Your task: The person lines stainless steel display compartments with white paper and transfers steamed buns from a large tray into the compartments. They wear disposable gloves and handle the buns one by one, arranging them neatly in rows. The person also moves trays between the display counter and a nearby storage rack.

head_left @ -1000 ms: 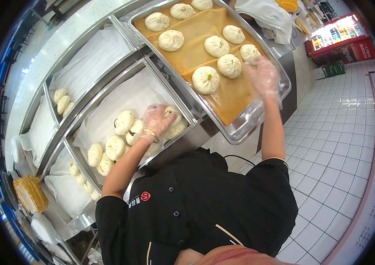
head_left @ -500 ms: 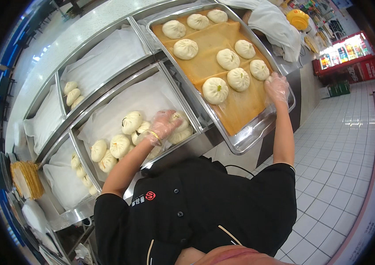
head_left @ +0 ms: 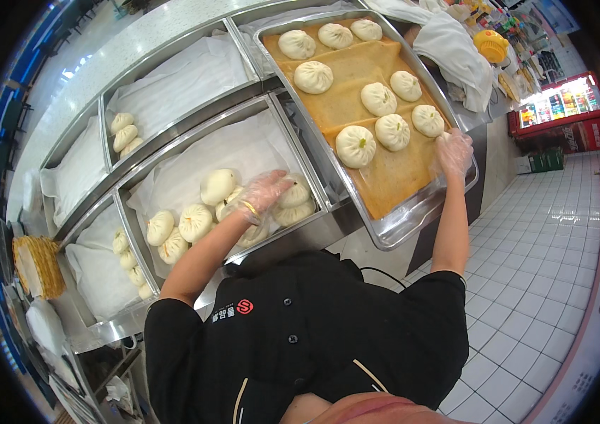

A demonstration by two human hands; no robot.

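Note:
My left hand [head_left: 266,195], in a clear plastic glove, reaches over the filled buns in a paper-lined steel bin. Its fingers are stretched out beside a steamed bun [head_left: 295,191] that rests on another at the bin's right end. Several more buns lie under and left of it, among them a plain white bun [head_left: 218,186]. Also gloved, my right hand [head_left: 454,153] is at the right side of a metal tray [head_left: 413,227], its fingers curled. A pale rounded edge at the fingertips looks like a steamed bun, mostly hidden. Several pleated buns [head_left: 355,147] sit on the tray's brown liner.
More paper-lined bins [head_left: 180,78] stretch to the left, some with a few buns. A white cloth [head_left: 453,60] and a yellow round object [head_left: 490,46] are at the back right. Beyond the tiled floor [head_left: 526,283] stands a red drinks cooler [head_left: 561,116].
My left hand's fingers have straightened and drawn off the bun at the bin's right end, which now shows more fully. The right hand stays at the tray's side. The whole view has shifted slightly.

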